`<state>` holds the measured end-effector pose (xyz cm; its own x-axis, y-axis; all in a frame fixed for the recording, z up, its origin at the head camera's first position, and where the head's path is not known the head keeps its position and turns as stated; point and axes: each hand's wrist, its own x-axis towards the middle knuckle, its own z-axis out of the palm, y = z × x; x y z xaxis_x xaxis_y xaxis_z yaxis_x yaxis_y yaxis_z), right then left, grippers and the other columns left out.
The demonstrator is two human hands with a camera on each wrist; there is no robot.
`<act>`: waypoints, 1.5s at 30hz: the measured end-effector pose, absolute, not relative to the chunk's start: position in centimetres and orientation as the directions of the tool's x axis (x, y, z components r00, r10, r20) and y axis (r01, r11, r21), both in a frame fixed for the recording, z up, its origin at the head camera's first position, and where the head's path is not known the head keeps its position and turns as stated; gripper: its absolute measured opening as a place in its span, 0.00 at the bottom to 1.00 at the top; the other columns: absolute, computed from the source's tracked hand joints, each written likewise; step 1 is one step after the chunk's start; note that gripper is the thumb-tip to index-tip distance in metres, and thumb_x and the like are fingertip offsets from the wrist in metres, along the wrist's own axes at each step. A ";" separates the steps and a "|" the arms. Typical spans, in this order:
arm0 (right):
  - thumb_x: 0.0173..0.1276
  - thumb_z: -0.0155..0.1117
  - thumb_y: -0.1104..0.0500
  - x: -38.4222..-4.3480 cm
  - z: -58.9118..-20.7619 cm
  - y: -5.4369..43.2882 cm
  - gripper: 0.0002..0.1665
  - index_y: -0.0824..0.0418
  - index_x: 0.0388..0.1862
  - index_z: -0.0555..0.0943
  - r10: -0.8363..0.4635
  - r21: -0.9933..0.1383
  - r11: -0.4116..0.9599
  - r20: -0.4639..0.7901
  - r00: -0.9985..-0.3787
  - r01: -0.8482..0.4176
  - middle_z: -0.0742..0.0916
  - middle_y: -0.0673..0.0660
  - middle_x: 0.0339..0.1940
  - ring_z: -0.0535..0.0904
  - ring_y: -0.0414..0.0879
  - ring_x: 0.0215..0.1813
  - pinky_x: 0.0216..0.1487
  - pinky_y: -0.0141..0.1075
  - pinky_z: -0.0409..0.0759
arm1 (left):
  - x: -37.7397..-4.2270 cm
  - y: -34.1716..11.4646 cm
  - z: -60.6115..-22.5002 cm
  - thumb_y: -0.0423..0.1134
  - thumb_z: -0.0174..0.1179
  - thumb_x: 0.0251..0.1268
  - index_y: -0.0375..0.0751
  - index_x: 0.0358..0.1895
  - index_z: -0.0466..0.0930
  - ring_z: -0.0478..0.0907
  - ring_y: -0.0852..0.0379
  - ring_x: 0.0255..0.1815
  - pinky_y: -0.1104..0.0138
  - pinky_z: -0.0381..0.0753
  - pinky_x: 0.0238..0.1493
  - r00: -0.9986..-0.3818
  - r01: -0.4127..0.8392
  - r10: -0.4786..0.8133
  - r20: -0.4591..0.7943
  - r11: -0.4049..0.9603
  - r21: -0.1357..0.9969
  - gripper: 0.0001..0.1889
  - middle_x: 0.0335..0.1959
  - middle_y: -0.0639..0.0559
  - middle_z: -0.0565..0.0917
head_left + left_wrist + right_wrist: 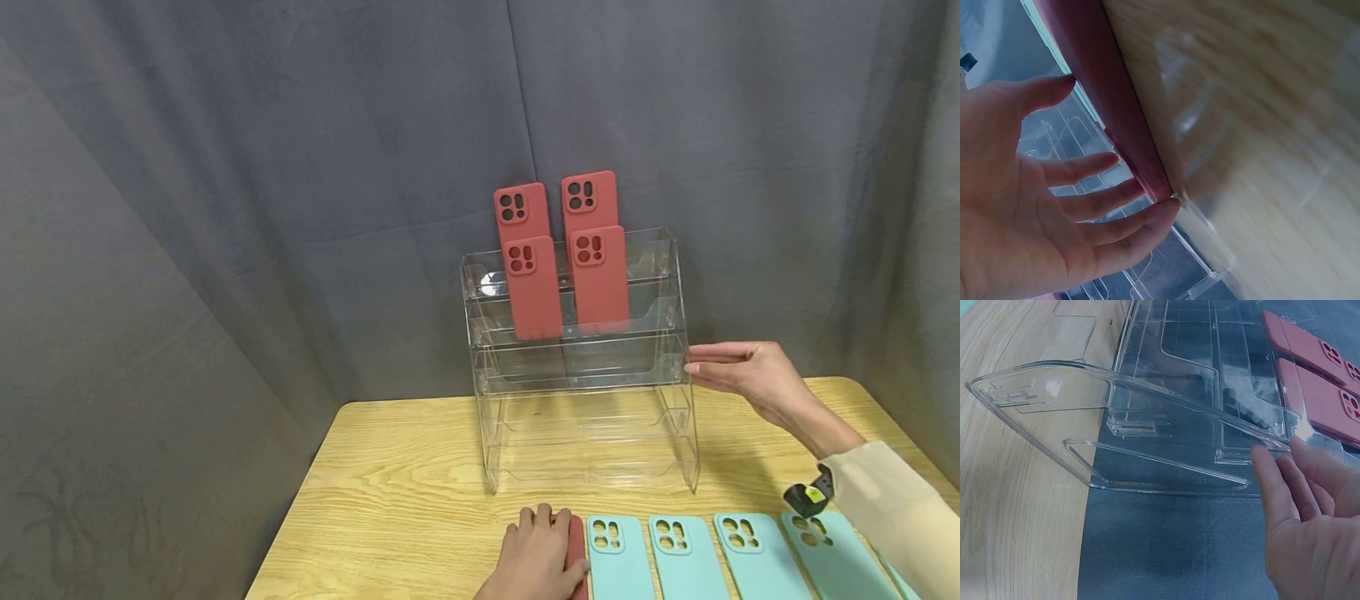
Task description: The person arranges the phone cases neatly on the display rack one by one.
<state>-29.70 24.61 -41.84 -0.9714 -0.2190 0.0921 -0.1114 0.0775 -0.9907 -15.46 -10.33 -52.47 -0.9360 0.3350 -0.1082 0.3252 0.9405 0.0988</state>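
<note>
My left hand (pixel 531 557) lies over a red phone case (pixel 576 546) on the table, thumb at its right edge and fingers bent over its far end. In the left wrist view the fingertips (pixel 1169 206) meet the end of that case. A clear tiered display rack (pixel 585 383) stands upright behind it. My right hand (pixel 761 383) pinches the rack's right side edge between thumb and fingers. Two red phone cases (pixel 606 279) lean in an upper tier, and two more red cases (pixel 525 204) stand behind them in the top tier.
Several mint-green phone cases (pixel 622 558) lie in a row along the front of the wooden table (pixel 382 483), right of my left hand. The right sleeve (pixel 888 508) passes over the last ones. Grey curtains (pixel 375 167) hang behind and beside the table.
</note>
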 end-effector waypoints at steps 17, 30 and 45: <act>0.72 0.74 0.57 -29.6 -41.8 24.5 0.38 0.80 0.70 0.73 -0.193 -0.972 0.208 0.069 -0.979 -0.109 0.91 0.33 0.43 0.89 0.30 0.48 0.53 0.29 0.88 | -15.6 -9.7 -51.8 0.55 0.64 0.66 0.48 0.68 0.79 0.81 0.39 0.54 0.45 0.87 0.39 -0.932 0.326 0.336 -0.138 0.941 0.091 0.29 0.56 0.43 0.84; 0.72 0.73 0.56 -29.6 -41.7 24.6 0.40 0.79 0.73 0.71 -0.210 -0.973 0.206 0.060 -0.976 -0.104 0.89 0.29 0.46 0.88 0.27 0.50 0.53 0.25 0.87 | -15.7 -9.2 -52.1 0.60 0.67 0.65 0.49 0.66 0.79 0.81 0.39 0.53 0.49 0.88 0.31 -0.936 0.318 0.320 -0.148 0.947 0.038 0.31 0.53 0.44 0.83; 0.72 0.73 0.54 -29.7 -41.6 24.7 0.40 0.78 0.73 0.72 -0.206 -0.965 0.236 0.062 -0.977 -0.111 0.90 0.30 0.45 0.88 0.27 0.49 0.53 0.25 0.87 | -16.0 -9.7 -51.8 0.54 0.69 0.54 0.47 0.45 0.84 0.76 0.49 0.38 0.57 0.83 0.20 -0.950 0.310 0.313 -0.019 0.945 0.101 0.19 0.40 0.49 0.82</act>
